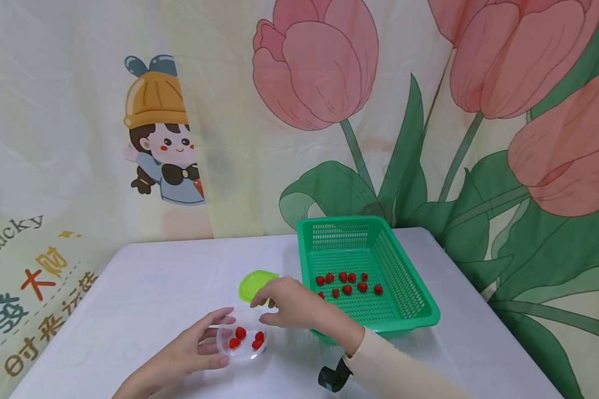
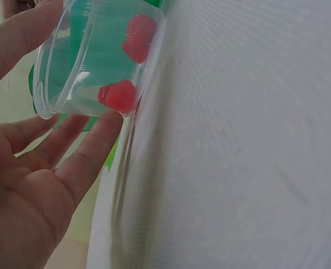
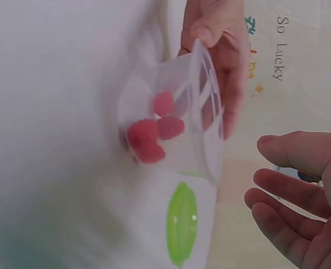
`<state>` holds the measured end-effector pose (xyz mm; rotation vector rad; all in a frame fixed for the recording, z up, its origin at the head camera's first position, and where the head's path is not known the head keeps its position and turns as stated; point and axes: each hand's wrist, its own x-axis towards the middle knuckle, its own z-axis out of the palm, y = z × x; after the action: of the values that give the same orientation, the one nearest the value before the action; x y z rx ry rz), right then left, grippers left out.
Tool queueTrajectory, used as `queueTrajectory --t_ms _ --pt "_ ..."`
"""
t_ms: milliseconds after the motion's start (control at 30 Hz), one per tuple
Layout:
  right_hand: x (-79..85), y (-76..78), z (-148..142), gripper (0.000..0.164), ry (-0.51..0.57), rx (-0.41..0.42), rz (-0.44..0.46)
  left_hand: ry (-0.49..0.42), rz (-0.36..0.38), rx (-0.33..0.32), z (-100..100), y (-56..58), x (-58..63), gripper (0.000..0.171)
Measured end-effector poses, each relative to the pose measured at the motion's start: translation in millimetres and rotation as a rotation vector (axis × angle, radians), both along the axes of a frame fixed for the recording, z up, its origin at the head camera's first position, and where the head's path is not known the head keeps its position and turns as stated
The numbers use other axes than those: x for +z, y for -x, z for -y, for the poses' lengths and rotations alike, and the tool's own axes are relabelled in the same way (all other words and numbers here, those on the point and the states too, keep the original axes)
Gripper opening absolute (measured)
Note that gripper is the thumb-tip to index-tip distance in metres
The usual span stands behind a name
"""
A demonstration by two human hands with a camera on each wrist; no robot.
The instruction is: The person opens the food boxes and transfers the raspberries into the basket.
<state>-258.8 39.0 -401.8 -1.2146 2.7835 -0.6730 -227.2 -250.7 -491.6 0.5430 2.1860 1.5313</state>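
A clear plastic cup [image 1: 246, 353] stands on the white table with several red raspberries [image 1: 240, 332] in its bottom. My left hand [image 1: 192, 346] holds the cup from its left side, thumb at the front and fingers along the back. In the left wrist view, fingertips lie against the wall of the cup [image 2: 87, 61]. Over the cup's back right rim hovers my right hand [image 1: 291, 302], its fingers loosely bent. The right wrist view shows that hand [image 3: 306, 193] with a gap between thumb and fingers and nothing in it.
Behind the cup lies a bright green lid-like piece [image 1: 253, 284], partly covered by the right hand. To the right stands a green slotted basket [image 1: 413, 280] with several more raspberries [image 1: 347, 289] on its floor. A patterned curtain [image 1: 229, 138] hangs behind the table.
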Motion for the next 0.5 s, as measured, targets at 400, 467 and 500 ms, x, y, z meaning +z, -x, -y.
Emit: queueTrajectory --t_ms 400,467,500 --pt "-28.3 6.2 30 0.027 -0.017 0.040 0.061 -0.045 -0.004 -0.024 1 -0.9 -1.0 0.088" --pt "-30.2 5.3 34 0.028 -0.030 0.051 0.053 -0.044 -0.006 -0.026 1 -0.8 -1.1 0.089" --pt "-30.8 4.5 36 0.029 -0.034 0.055 0.052 -0.040 -0.012 -0.025 2 -0.8 -1.1 0.089"
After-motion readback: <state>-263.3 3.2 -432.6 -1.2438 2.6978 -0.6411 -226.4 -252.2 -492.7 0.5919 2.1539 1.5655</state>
